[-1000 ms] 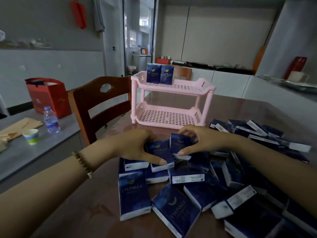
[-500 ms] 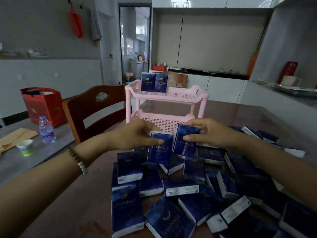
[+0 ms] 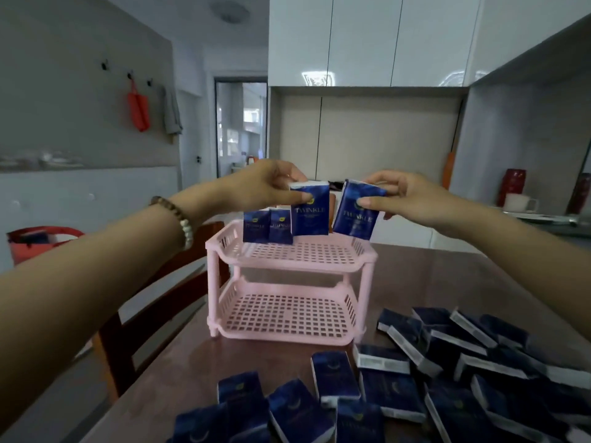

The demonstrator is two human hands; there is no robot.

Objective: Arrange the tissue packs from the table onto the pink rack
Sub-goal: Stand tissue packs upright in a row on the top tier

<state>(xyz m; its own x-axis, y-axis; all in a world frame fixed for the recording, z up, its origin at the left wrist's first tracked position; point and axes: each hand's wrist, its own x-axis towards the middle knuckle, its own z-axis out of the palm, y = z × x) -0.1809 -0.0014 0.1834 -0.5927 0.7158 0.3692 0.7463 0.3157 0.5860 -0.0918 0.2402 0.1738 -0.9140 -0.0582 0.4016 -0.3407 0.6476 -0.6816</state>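
A two-tier pink rack (image 3: 289, 272) stands on the brown table (image 3: 179, 372). Two dark blue tissue packs (image 3: 268, 226) stand upright at the back left of its top shelf. My left hand (image 3: 265, 185) pinches a third blue pack (image 3: 311, 215) by its top, upright, just above the top shelf beside those two. My right hand (image 3: 399, 196) pinches another blue pack (image 3: 355, 215), tilted, over the shelf's right half. Several loose packs (image 3: 415, 372) lie heaped on the table in front and to the right of the rack. The lower shelf holds nothing.
A wooden chair (image 3: 153, 308) stands at the table's left side, close to the rack. A red bag (image 3: 35, 241) sits on a grey counter at far left. A red jar and a white mug (image 3: 518, 201) stand on the counter at right.
Both hands have lifted their packs from just above the pile up and forward to the rack's top shelf. The view has tilted upward.
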